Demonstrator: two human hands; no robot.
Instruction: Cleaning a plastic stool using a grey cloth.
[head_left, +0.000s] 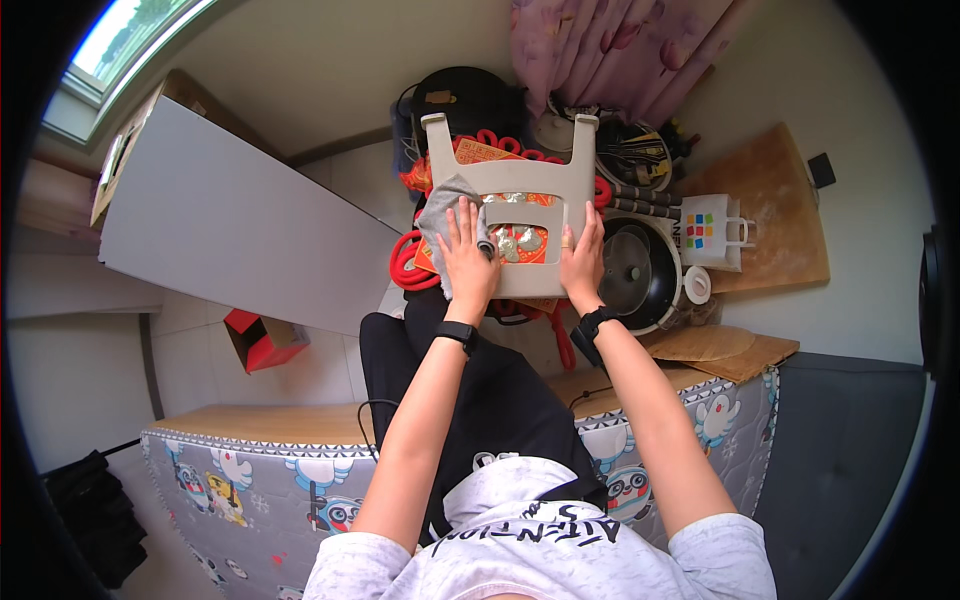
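A beige plastic stool (523, 283) is held in front of me over my lap, two of its legs pointing away from me. My left hand (469, 259) lies flat with fingers spread on a grey cloth (450, 206), pressing it against the stool's left side. Part of the cloth is bunched beside that hand's index finger and thumb. On the opposite side, my right hand (583, 259) grips the stool's right edge. Through the openings in the stool, red and gold festive decorations (525, 244) show; the stool hides most of them.
At right stand a large pot with a glass lid (630, 270), a white paper bag (709, 231) and a wooden board (780, 217). A grey-white panel (247, 217) fills the left. An open red box (262, 341) lies on the floor. I sit on a bed with a patterned mattress (255, 487).
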